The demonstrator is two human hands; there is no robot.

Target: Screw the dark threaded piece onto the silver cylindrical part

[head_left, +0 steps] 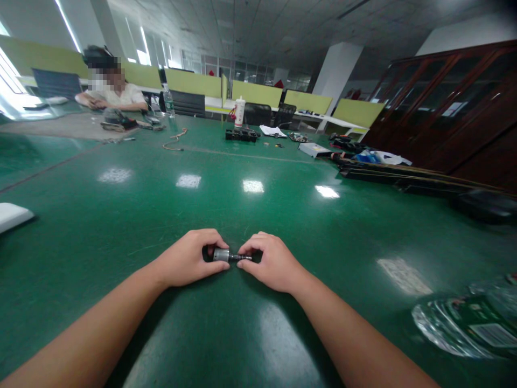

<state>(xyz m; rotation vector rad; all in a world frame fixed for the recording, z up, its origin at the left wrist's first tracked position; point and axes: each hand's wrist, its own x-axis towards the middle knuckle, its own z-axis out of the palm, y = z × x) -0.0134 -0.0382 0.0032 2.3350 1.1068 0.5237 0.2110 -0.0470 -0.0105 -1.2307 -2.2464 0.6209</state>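
Observation:
A small silver metal cylinder (221, 255) lies sideways between my hands, low over the green table (161, 210). From its right end a thin dark ridged shaft (239, 257) sticks out. My left hand (188, 258) pinches the cylinder between thumb and fingers. Around the shaft's right part, the thumb and forefinger of my right hand (272, 261) are closed, one above and one below it. The shaft and cylinder line up and appear joined. The fingertips of the two hands are a small gap apart.
A plastic bottle (468, 323) lies at the lower right, and a white object (14, 216) is at the left edge. Further back are a black device (241, 134), a white bottle (239, 112), long dark bars (388, 173) and a seated person (113, 89).

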